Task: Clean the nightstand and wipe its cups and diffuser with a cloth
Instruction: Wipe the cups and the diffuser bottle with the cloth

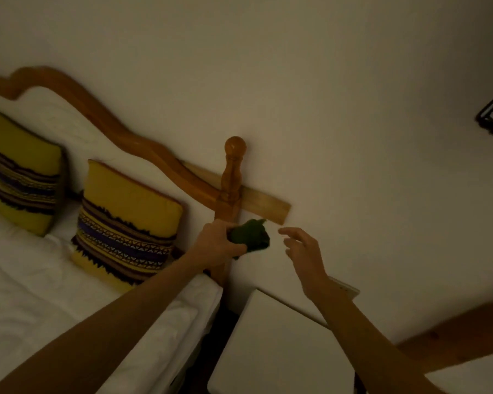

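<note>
One head-worn wide-angle view looks forward and down from above, close over both forearms, facing the wall (325, 81) with the bed (40, 294) at left and the white nightstand (273, 351) below

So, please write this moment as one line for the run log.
left hand: grips green cloth | right hand: open, empty | nightstand: top bare | cups, diffuser: unseen
</note>
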